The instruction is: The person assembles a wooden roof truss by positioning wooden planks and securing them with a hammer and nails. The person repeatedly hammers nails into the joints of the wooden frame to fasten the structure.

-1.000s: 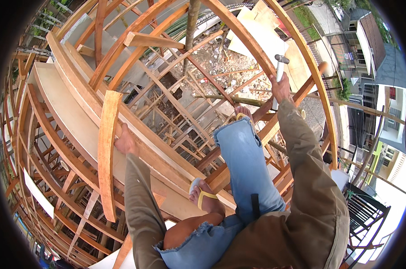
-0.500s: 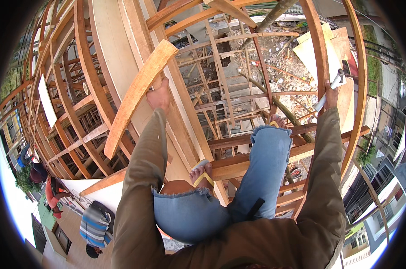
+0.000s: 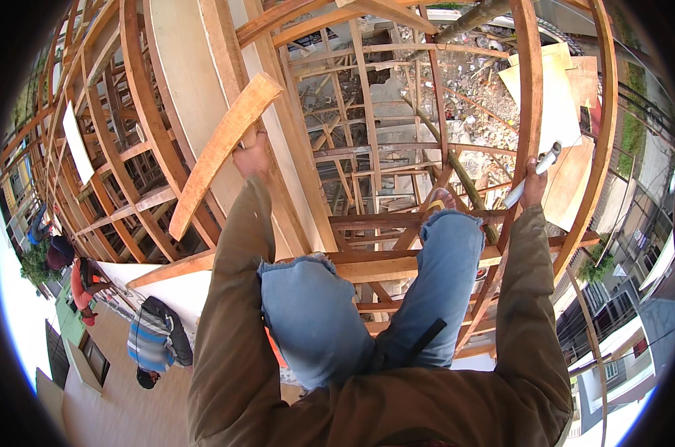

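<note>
Short plank (image 3: pixel 214 155): bare wood, matt, with visible grain. Curved ribs (image 3: pixel 530 89): sawn-looking wood, faintly glossy where lit. Broad board (image 3: pixel 179 59): pale, smooth, matt wood. Hammer (image 3: pixel 546 161): smooth handle of uncertain material; head apparently metal. Jeans (image 3: pixel 315 316): matt denim, with rough frayed fringes at the knees. Sleeves (image 3: pixel 535 298): matt cloth, softly creased. Rubble (image 3: pixel 468 104) below: coarse and matt.

The olive-brown-sleeved left arm (image 3: pixel 237 261) and right arm (image 3: pixel 527 290) extend forward, spread apart; the bare left hand (image 3: pixel 252 158) is partly hidden, the bare right hand (image 3: pixel 533 186) clenched.
</note>
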A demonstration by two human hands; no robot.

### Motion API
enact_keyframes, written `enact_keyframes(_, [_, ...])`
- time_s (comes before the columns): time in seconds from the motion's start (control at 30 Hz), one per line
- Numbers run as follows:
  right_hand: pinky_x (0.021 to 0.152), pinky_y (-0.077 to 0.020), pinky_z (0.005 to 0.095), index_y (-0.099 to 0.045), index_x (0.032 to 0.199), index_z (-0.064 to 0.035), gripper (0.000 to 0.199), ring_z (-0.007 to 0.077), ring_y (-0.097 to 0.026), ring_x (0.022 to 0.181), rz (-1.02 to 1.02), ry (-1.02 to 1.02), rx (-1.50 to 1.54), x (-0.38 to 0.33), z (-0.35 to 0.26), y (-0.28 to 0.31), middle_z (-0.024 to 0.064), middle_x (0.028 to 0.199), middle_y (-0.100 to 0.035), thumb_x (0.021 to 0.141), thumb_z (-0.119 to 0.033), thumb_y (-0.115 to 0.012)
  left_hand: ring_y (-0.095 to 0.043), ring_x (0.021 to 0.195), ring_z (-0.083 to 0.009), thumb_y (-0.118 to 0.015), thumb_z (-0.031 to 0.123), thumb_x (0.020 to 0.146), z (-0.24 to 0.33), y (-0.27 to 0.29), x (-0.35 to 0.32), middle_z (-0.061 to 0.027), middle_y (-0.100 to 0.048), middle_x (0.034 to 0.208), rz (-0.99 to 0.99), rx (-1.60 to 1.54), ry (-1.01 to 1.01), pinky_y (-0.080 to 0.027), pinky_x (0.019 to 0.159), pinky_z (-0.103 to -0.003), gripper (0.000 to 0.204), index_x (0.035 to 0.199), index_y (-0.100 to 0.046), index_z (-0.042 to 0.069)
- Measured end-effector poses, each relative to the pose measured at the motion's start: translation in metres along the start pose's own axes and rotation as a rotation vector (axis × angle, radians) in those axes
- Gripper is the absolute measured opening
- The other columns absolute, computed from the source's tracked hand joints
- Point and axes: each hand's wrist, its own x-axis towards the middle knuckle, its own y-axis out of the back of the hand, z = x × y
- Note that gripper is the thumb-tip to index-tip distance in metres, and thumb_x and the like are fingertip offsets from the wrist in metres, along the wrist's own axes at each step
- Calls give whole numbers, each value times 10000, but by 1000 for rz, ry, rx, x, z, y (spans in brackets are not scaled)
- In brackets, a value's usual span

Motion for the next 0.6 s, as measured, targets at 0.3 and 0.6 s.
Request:
enact_keyframes(0.3, [621,-399,289,-562,989,-58,201,71,-471,705,-12,-43,-21,-7,-11,-2,-30,804,-525,1025,-238,-642,-576,1286,-353,-873,379,710,3,0,-4,-273,-607,1379,1,-55,-14,-423,1096,-380,882,1344,-555,-147])
enact_keyframes(0.6, [733,-434,268,-578,1131,-23,229,79,-500,818,-36,-8,-39,-2,-3,2,-21,910,-540,1026,-215,-648,-614,1252,-378,-863,394,711,-3,0,2,-293,-646,1313,14,51,-52,-462,1064,-410,841,1317,-595,-124])
